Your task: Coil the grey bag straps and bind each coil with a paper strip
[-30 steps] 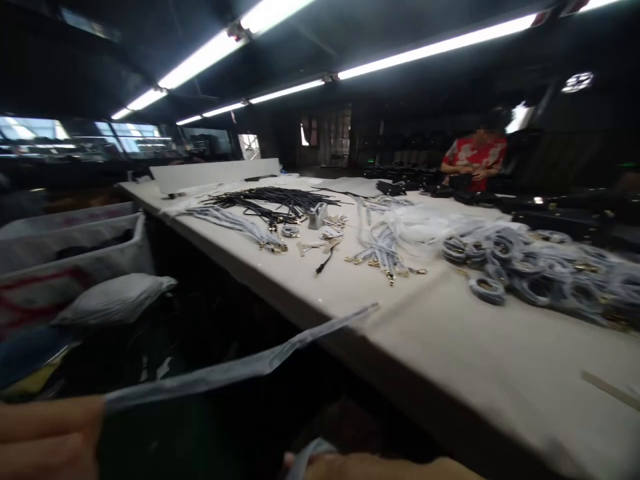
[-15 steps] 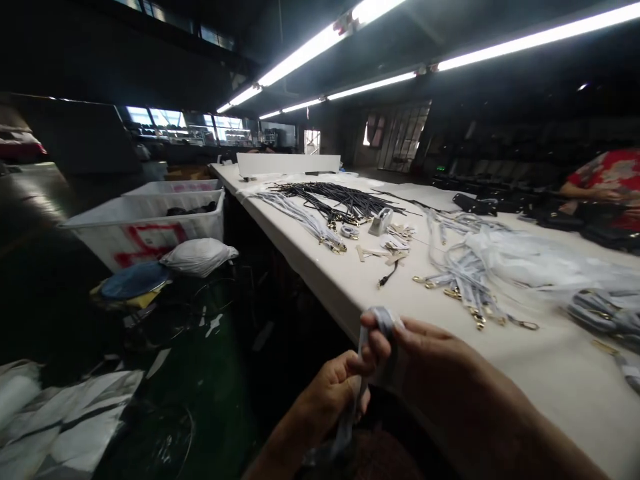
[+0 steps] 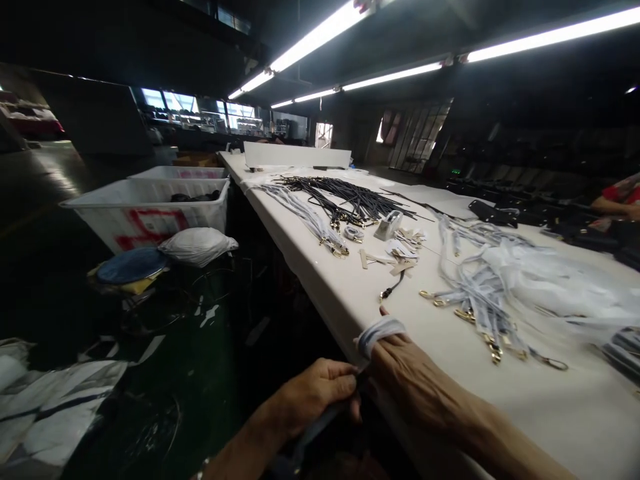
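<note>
A grey strap (image 3: 381,329) is looped around the fingers of my right hand (image 3: 400,373) at the table's near edge. My left hand (image 3: 325,390) pinches the same strap a little lower, and its tail hangs down into the shadow below. Part of the right fingers is hidden behind the strap and the back of the hand. Just beyond my hands lies a short dark strap with a clasp (image 3: 393,287). To the right rests a bunch of grey straps with gold clasps (image 3: 487,310).
The long white table (image 3: 330,280) holds black straps (image 3: 350,197), more grey straps (image 3: 305,217), a tape dispenser (image 3: 389,225), paper tags (image 3: 400,250) and clear plastic bags (image 3: 560,283). White bins (image 3: 150,207) and a blue stool (image 3: 131,265) stand left. A person's red sleeve (image 3: 623,192) shows at far right.
The strap now wraps around my right hand, which has turned with its back upward. My left hand has shifted slightly left and down. The view has turned a little left.
</note>
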Demonstrator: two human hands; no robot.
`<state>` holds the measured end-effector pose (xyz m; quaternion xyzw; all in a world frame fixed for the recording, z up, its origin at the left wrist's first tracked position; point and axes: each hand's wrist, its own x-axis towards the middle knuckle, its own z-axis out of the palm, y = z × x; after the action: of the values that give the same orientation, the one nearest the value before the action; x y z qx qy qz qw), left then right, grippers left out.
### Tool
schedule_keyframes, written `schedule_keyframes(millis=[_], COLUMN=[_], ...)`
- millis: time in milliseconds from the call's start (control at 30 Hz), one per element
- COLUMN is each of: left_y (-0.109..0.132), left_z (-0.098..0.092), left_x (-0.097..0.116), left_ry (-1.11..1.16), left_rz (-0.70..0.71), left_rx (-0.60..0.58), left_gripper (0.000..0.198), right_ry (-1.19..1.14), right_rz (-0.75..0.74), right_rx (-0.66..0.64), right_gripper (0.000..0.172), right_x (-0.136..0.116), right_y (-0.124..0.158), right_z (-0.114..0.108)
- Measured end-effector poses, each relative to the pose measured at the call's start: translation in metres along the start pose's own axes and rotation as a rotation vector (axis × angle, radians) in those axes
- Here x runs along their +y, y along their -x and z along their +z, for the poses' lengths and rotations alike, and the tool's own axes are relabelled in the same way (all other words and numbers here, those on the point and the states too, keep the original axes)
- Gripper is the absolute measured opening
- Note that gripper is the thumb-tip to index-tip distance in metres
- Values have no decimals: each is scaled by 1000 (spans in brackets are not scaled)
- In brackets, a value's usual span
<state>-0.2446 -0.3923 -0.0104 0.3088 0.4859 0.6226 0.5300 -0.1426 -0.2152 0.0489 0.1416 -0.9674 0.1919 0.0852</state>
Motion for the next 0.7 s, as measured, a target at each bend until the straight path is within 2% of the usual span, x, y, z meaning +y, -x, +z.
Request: schedule_keyframes(millis=[100, 167, 233, 300, 367, 433, 467, 533, 633, 700], left_y=[9, 12, 11, 5, -7, -22, -31, -47, -64, -66], left_z=[-28, -46, -59, -64, -56, -37, -25, 0, 30, 39], left_x=[11, 17, 21, 21, 16, 7, 2, -9, -21, -23], left_ry=[-167, -266, -340, -347, -294, -161, -48, 226, 468, 459], left_rz=[-73, -75, -45, 24, 159, 284, 303, 252, 294, 376], left_rx=[57, 84, 76, 58, 50, 61, 74, 101, 232, 277], left_gripper=[38, 42, 31, 19, 24, 35, 40, 47, 43, 41], right_ry=[124, 60, -189, -555, -912, -1221, -1359, -1573, -1704, -1695], right_rz=[126, 244, 396, 538, 600, 595, 584, 574, 594, 587], right_rx=[-165, -272, -366, -394, -324, -157, -62, 101, 209, 232], right_gripper=[6, 9, 17, 29, 40, 43, 41, 37, 39, 39], right_x=[8, 5, -7, -23, -38, -46, -48, -47, -41, -38], right_y=[9, 16, 22, 21, 13, 0, -8, -23, -37, -43], right_z=[14, 17, 14, 7, 1, -3, -5, -11, -23, -30])
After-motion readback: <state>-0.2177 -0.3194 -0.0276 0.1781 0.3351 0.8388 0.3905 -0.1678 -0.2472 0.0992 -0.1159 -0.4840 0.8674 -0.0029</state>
